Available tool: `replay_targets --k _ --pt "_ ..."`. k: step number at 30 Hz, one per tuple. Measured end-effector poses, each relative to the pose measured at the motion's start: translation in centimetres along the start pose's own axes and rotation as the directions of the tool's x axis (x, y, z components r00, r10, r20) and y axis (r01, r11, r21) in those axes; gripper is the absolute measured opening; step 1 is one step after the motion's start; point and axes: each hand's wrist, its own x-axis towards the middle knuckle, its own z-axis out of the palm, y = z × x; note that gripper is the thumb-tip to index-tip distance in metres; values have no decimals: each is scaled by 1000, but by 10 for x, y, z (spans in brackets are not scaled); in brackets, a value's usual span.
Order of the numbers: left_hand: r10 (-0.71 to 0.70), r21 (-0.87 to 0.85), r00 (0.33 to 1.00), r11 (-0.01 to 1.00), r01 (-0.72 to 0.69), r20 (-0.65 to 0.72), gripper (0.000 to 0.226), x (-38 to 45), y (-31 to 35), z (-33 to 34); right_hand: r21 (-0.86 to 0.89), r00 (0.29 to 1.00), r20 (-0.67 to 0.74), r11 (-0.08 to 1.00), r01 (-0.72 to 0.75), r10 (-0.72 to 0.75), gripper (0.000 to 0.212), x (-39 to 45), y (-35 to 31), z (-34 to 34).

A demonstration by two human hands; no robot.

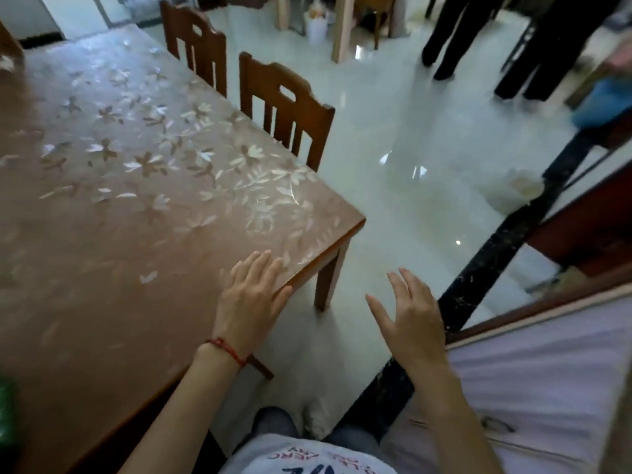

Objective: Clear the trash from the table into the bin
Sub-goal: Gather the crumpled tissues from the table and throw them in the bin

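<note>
A brown table (102, 251) with a clear flower-patterned cover fills the left of the view. My left hand (251, 295) rests flat on its near right edge, fingers straight, a red cord at the wrist. My right hand (408, 316) hovers over the floor to the right of the table, fingers spread, holding nothing. A white bin (516, 195) with pale stuff inside stands on the floor at the right, partly hidden by a dark sill. A bit of white litter (6, 65) lies at the table's far left edge. Something green (7, 415) shows at the lower left edge.
Two wooden chairs (284, 107) stand along the table's far side. Glossy white floor (393, 148) spreads beyond the corner. Two people's dark-trousered legs (448, 39) stand at the back. A white bucket (316, 23) is far off. A dark sill (496, 254) and lilac cloth (533, 378) lie right.
</note>
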Motion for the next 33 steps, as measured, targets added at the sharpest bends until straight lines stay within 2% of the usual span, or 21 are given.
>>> replay_targets --k 4,8,16,24,33 --pt "168 -37 986 985 -167 13 48 19 32 7 -18 986 -58 988 -155 154 60 -22 29 -6" --pt "282 -74 957 958 -277 66 51 32 55 17 -36 955 -85 957 -290 286 61 -41 49 -10" --pt "422 -106 900 905 -412 107 53 71 102 30 -54 904 -150 910 -412 400 61 -41 84 -21" --pt "410 -82 905 912 -403 111 60 151 156 63 -38 905 -153 913 -406 397 62 26 153 -29" --pt "340 -123 933 937 -327 113 54 251 218 95 -58 938 -97 939 -340 334 62 123 238 -47"
